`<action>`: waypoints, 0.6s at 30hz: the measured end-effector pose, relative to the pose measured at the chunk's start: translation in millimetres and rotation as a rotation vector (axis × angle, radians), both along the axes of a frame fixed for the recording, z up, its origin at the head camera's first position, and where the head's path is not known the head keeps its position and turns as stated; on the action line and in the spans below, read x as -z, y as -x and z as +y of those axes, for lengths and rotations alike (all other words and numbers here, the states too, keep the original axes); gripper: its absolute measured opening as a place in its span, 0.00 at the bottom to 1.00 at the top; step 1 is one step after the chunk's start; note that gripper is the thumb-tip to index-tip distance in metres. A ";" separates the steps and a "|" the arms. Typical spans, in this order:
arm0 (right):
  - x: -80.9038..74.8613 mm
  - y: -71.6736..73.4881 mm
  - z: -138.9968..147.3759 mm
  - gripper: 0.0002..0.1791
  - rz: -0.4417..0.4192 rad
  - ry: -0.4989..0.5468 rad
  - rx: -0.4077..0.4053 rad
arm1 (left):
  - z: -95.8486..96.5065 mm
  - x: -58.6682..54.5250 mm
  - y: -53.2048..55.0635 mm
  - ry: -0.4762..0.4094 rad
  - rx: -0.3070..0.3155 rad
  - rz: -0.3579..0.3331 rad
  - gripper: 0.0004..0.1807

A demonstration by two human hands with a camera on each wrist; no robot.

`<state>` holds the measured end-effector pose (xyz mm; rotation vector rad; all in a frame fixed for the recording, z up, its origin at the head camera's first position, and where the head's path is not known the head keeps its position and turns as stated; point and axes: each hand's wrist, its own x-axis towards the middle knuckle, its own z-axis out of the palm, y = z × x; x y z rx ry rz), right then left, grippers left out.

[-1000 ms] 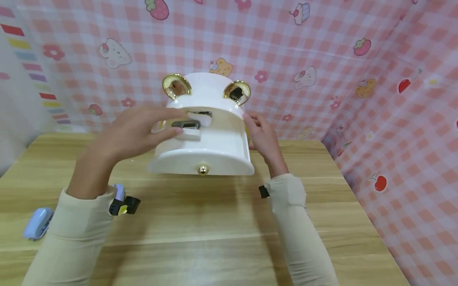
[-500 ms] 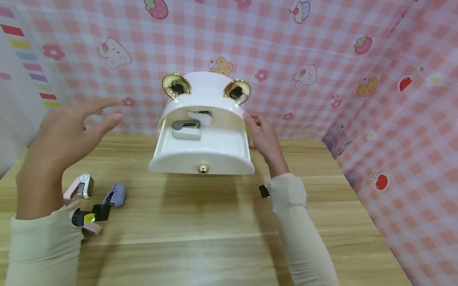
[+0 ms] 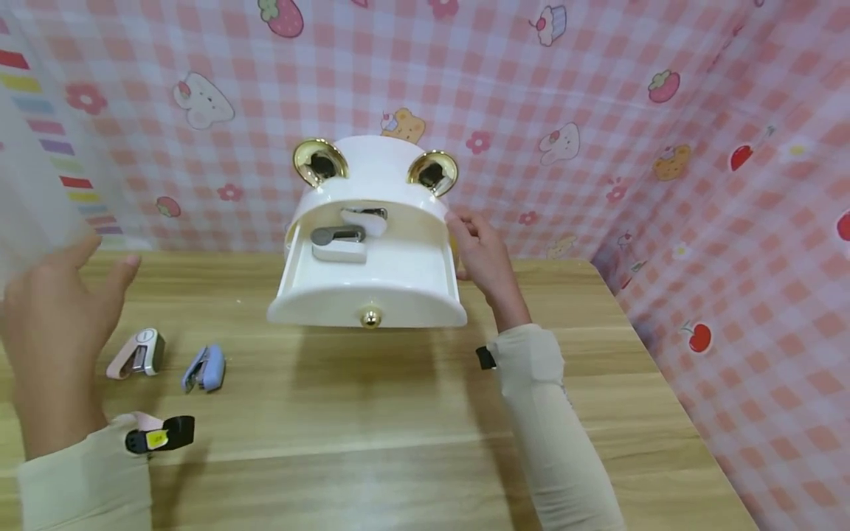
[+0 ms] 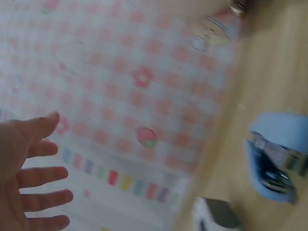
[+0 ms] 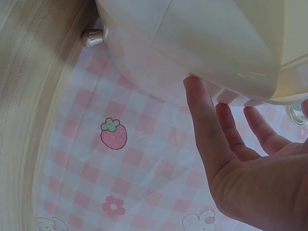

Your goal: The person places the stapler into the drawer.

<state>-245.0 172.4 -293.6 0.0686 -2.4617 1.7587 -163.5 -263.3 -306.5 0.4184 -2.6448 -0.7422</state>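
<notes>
1. Steadying seems to be the reason the right hand (image 3: 483, 254) is laid on the side of the box (image 3: 385, 162); its fingers (image 5: 204, 120) are kept fairly straight, the tips are pressed to the wall, and nothing is gripped.
2. The drawer (image 3: 408, 258) is pulled out, knob (image 3: 370, 318) foremost, so its floor is exposed from above; the box is probably braced against shifting.
3. In the drawer, towards its left, the grey stapler (image 3: 339, 245) is laid in front of the white stapler (image 3: 367, 221); whether they are touching cannot be told.
4. The left hand (image 3: 56, 317) is held in the air, thumb and fingers apart, with nothing held, well away from the drawer.
5. The pink stapler (image 3: 136, 354) and blue stapler (image 3: 211, 367) are set apart on the table (image 3: 372, 442), presumably left of the box for the left hand's easy reach.
</notes>
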 end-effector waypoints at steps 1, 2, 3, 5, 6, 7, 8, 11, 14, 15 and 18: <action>0.2 -0.3 0.1 0.30 0.001 0.003 -0.001 | -1.8 5.5 -1.0 0.003 -0.010 -0.010 0.38; 0.6 -0.4 0.2 0.30 0.000 0.008 -0.001 | -3.6 10.8 -1.8 0.010 -0.018 -0.020 0.38; 1.1 -0.4 0.5 0.30 -0.001 0.008 -0.002 | -5.8 16.0 -2.3 0.020 -0.021 -0.026 0.39; 1.7 -0.6 0.9 0.30 -0.006 0.012 -0.003 | -7.6 23.8 -3.7 0.031 -0.035 -0.073 0.41; 2.0 -0.8 1.1 0.31 -0.009 0.012 -0.004 | -7.6 26.7 -4.5 0.035 -0.038 -0.103 0.41; 2.2 -0.9 1.3 0.30 -0.012 0.013 -0.002 | -7.1 29.3 -5.1 0.046 -0.039 -0.131 0.42; 2.2 -1.3 1.3 0.31 -0.015 0.015 -0.003 | -6.4 31.8 -5.4 0.051 -0.041 -0.161 0.42; 1.3 -1.6 1.4 0.31 -0.019 0.012 -0.003 | -4.9 39.1 -5.6 0.055 -0.033 -0.255 0.44; 0.9 -0.7 1.6 0.33 -0.013 0.009 -0.008 | -7.8 48.9 -3.9 0.047 -0.012 -0.297 0.45; 1.0 -0.4 1.7 0.33 -0.011 0.006 -0.010 | -9.2 52.3 -3.4 0.047 -0.006 -0.310 0.46; 1.5 -0.5 2.5 0.33 -0.013 0.003 -0.012 | -11.9 61.5 -2.3 0.049 0.006 -0.342 0.48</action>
